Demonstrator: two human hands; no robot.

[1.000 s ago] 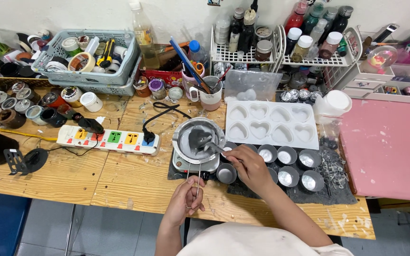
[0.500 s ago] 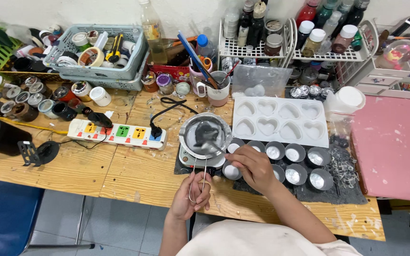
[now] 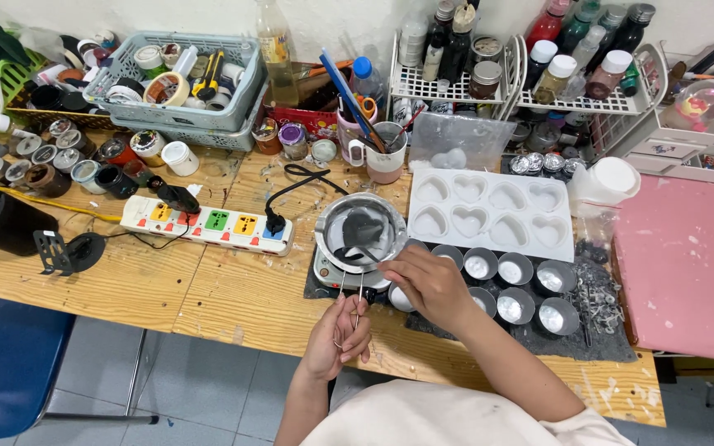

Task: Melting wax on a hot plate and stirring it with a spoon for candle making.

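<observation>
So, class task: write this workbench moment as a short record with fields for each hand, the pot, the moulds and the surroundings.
Left hand: pinches thin metal handles that run up to the pot.
Right hand: hovers over the small round tins, beside the pot.
Pot: metal, on a small burner, dark content inside.
Mould: white tray of heart cavities, behind the tins.
Surroundings: power strip left of the pot; wooden table.

We sit at a home craft workshop, likely for candle or wax casting: our paint-spattered wooden table (image 3: 167, 289) carries a white heart-shaped mould (image 3: 491, 211), small metal cups (image 3: 514, 289) and a metal melting pot (image 3: 361, 231) on a small heater. Wire racks of bottles (image 3: 456, 58), a basket of tape rolls (image 3: 175, 78) and a power strip (image 3: 208, 225) crowd the back.
</observation>
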